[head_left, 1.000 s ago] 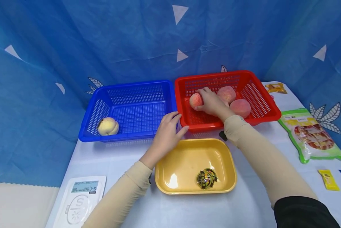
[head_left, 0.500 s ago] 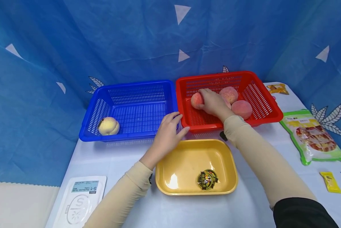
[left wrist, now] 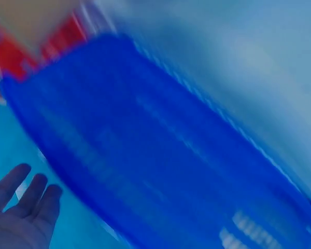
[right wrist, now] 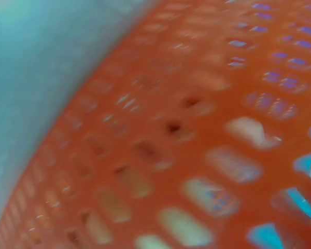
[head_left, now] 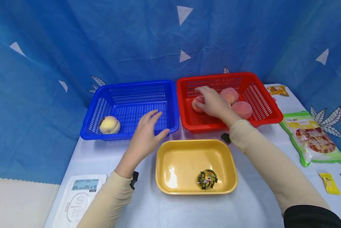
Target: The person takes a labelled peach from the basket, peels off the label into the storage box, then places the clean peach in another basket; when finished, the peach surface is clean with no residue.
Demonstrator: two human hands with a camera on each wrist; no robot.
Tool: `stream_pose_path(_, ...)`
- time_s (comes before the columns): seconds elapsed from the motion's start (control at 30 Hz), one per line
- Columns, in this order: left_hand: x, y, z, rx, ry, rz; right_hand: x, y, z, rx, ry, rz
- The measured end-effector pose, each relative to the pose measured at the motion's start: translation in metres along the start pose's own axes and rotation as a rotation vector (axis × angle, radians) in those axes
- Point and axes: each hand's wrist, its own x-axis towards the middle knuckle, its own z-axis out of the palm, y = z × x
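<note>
From the head view, the right hand (head_left: 214, 103) curls its fingers over a pink peach (head_left: 198, 104) in the red basket (head_left: 261, 117), while the left hand (head_left: 144, 137) hangs open by the blue basket (head_left: 130, 134); the left wrist view shows open fingers (left wrist: 20, 194), and the right wrist view only red mesh.

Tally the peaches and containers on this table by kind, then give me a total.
Pink peaches in the red plastic basket: 3, at
Pale yellow peach in the blue plastic basket: 1
Slotted plastic baskets: 2
Yellow plastic tray: 1
Total: 7
</note>
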Motion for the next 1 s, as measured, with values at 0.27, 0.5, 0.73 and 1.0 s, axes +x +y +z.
stream_pose_path(0.27, -0.020, -0.057, -0.051, 0.023, -0.002, -0.240, -0.005, -0.047, 0.001, 0.084, 0.013, -0.134)
stream_pose_path(0.5, -0.035, -0.108, -0.075, 0.020, 0.009, -0.351, -0.002, -0.099, 0.016, 0.119, -0.083, -0.197)
stream_pose_path(0.73, -0.039, -0.137, -0.083, 0.036, -0.001, -0.449, 0.016, -0.147, 0.039, 0.129, -0.189, -0.280)
stream_pose_path(1.0, -0.041, -0.148, -0.084, 0.007, -0.021, -0.505, 0.039, -0.196, 0.069, 0.158, -0.326, -0.329)
